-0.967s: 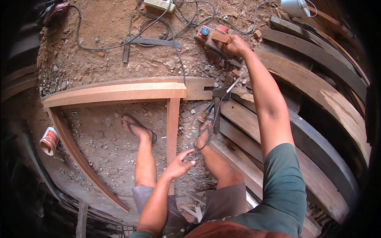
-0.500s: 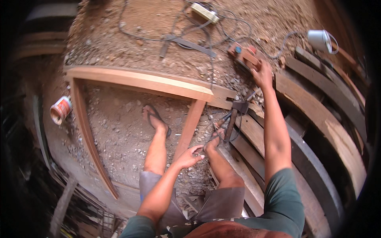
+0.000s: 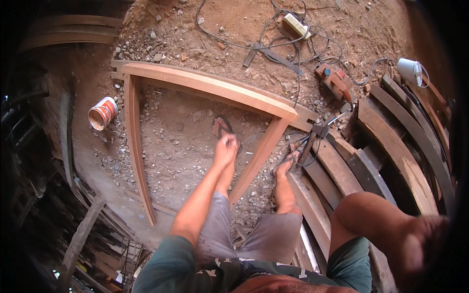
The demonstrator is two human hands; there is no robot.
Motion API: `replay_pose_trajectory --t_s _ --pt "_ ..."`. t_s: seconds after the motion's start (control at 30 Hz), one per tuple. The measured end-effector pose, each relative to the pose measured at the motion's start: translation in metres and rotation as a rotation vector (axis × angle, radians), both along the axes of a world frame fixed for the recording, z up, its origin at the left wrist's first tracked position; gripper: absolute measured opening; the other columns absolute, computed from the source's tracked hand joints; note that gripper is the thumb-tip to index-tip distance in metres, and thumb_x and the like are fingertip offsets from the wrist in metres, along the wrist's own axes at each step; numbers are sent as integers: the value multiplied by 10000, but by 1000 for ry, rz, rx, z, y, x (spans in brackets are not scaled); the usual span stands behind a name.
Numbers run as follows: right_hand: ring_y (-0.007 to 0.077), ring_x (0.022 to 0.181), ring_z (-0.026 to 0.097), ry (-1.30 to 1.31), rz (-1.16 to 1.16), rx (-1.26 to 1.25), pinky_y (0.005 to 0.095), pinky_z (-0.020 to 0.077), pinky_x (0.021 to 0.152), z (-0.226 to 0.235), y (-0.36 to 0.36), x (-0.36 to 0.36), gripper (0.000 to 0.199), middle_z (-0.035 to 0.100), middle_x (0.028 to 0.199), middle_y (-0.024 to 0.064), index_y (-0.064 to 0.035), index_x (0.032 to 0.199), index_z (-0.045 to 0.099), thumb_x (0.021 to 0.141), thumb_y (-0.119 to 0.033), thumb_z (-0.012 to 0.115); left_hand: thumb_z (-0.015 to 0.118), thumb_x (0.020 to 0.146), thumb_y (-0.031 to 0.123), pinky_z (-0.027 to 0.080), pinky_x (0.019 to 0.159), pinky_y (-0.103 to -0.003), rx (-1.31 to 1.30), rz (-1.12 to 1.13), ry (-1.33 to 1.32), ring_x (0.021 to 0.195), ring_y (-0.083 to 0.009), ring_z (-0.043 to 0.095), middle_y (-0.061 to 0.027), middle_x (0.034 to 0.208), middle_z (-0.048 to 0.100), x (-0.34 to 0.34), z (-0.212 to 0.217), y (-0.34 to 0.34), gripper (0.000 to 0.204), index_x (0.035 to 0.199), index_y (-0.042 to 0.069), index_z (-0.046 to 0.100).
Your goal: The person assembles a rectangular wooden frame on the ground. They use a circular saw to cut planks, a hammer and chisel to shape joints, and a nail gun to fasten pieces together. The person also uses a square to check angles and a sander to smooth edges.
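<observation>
My left hand (image 3: 226, 147) hangs over the dirt inside a wooden frame (image 3: 210, 88), in front of my left sandalled foot. Its fingers point down and are mostly hidden. My right hand (image 3: 417, 244) is raised at the right rim, dark and smeared by motion, above stacked planks. I cannot make out its fingers. An orange corded power tool (image 3: 334, 80) rests on the ground past the frame's right corner, apart from both hands. A hammer-like tool (image 3: 308, 148) with a dark head leans by that corner, near my right foot.
Curved stacked timber (image 3: 398, 151) fills the right side. A white power strip (image 3: 296, 26) with tangled cords and a dark metal square (image 3: 279, 59) lie at the far side. A red-and-white tub (image 3: 103, 113) stands left of the frame, a white bucket (image 3: 409, 71) at far right.
My right hand has let go of the orange power tool and swung back toward me to the right rim. My left hand has moved from beside the frame's right bar to over my left foot.
</observation>
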State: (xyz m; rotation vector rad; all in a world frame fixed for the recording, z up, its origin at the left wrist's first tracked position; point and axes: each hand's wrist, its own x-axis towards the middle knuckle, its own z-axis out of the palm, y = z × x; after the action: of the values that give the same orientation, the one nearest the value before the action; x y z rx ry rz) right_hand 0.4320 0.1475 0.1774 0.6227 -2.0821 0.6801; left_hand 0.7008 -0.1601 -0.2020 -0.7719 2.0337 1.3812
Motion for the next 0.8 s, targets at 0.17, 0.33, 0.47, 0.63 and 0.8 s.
replay_pose_trajectory --t_s 0.17,0.33,0.47,0.63,0.8 --pt "172 845 608 -726 -364 -114 311 469 726 -143 3 62 65 660 903 53 -79 930 688 962 -133 672 627 946 205 548 912 -412 -208 -186 170 1010 -332 721 -206 1086 737 -179 -70 -5 298 1127 -20 699" --pt "169 788 643 -1748 -465 -471 315 523 731 -284 -9 236 114 663 862 103 -6 957 664 848 -9 699 674 914 296 545 841 -470 -409 -501 310 939 -400 704 -241 975 724 -291 -217 19 345 1061 -15 703" --pt "170 735 648 -2153 -456 -555 319 525 694 -326 -20 346 117 654 780 95 -5 964 653 867 -53 698 789 855 400 533 926 -475 -576 -595 280 1096 -409 658 -261 1142 687 -332 -294 37 540 1156 -29 660" --pt "145 671 614 -2274 -522 -787 299 506 652 -351 -26 392 124 639 743 57 -14 959 639 857 -58 695 793 851 340 539 919 -499 -761 -747 367 1024 -432 689 -284 1067 704 -335 -294 83 478 1064 -71 672" --pt "97 691 585 -2227 -494 -1084 279 486 643 -347 -28 391 89 624 744 11 -36 923 618 891 -71 693 663 934 370 513 979 -499 -728 -660 282 1080 -463 673 -309 1148 688 -344 -250 60 594 1284 -90 527"
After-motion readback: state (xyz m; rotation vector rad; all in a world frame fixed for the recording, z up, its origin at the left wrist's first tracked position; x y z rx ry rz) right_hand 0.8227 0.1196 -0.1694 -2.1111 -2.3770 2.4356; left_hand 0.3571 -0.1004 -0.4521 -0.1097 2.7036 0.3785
